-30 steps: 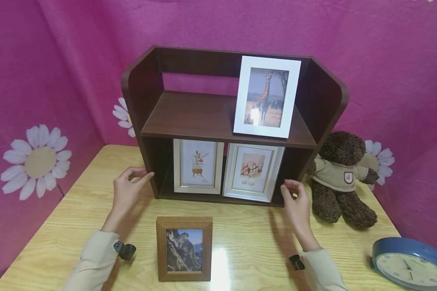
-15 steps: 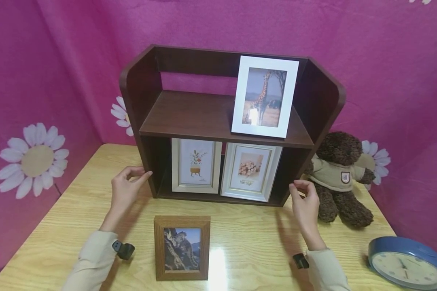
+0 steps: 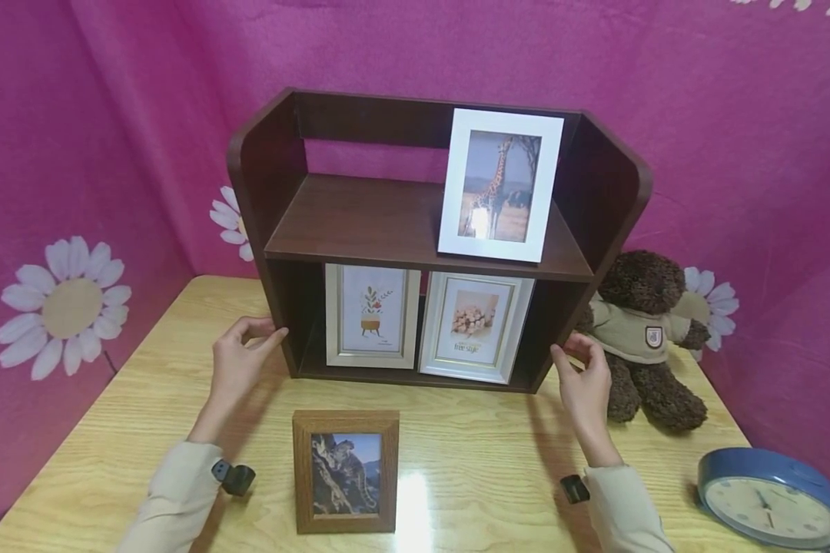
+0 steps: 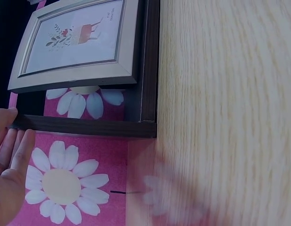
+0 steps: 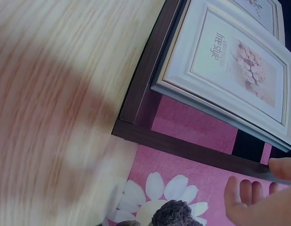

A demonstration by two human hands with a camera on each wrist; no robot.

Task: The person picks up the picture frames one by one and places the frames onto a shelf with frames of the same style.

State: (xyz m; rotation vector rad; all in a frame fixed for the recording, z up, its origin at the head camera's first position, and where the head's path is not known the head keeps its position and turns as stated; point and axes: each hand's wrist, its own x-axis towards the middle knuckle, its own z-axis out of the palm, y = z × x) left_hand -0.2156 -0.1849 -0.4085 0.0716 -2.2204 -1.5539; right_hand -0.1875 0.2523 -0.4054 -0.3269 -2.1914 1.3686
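Right hand (image 3: 586,380) now farther out, beside the lower right corner of the shelf (image 3: 366,215). Shelf stands toward the counter's (image 3: 470,453) far edge, between the hands, long axis running left to right; neither hand nearer. Left hand (image 3: 238,362) pinches its left side, thumb inside, fingers outside. Right hand pinches the right side; firmness can't be told.

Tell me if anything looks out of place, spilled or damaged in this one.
Nothing looks spilled or damaged. Only the brown frame might seem out of place: it is on the table, in front of the shelf, while the giraffe frame, plant frame and flower frame are on the shelf.
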